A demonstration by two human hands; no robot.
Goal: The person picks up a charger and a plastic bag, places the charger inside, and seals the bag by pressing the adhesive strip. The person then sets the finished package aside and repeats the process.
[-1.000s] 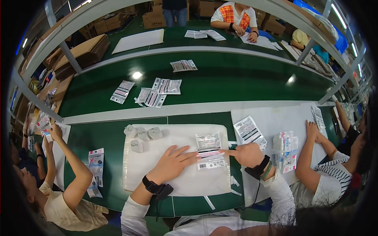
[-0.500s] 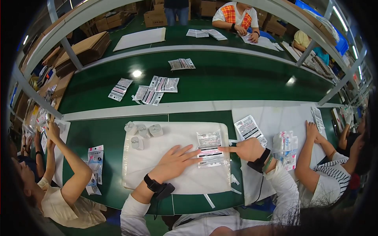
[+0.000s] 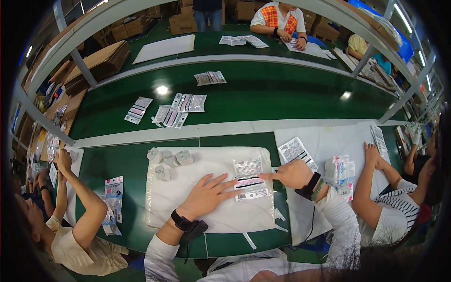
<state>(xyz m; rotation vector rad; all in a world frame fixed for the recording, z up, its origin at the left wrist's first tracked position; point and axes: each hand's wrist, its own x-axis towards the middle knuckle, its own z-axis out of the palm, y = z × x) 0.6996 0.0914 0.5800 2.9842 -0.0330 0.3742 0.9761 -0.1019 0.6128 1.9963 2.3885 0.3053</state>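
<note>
While the left grip (image 3: 204, 195) lies with its fingers spread apart, palm down, over the white mat (image 3: 188, 216), the right grip (image 3: 296, 174) reaches in from the opposite side with the index finger extended. The printed clear packet (image 3: 253, 184) lies flat on the mat, near its right edge, between the two. Fingertips of the left grip overlap the packet's left edge, while the right index fingertip sits over its middle, along the dark printed band. The remaining right fingers are curled under; whether they close on anything cannot be told from this view. The packet is not enclosed by the left grip; contact is at the fingertips only.

Four small white pieces (image 3: 162, 174) stand grouped at the mat's upper left corner, well apart from both grips. The mat rests on the green desk (image 3: 112, 157). Just beyond the right grip lies a printed sheet (image 3: 297, 151), partly covered by that hand; further right is a stack of packs (image 3: 339, 171). A thin white strip (image 3: 250, 240) extends from the mat's lower edge. Both wrists carry black bands (image 3: 182, 221).
</note>
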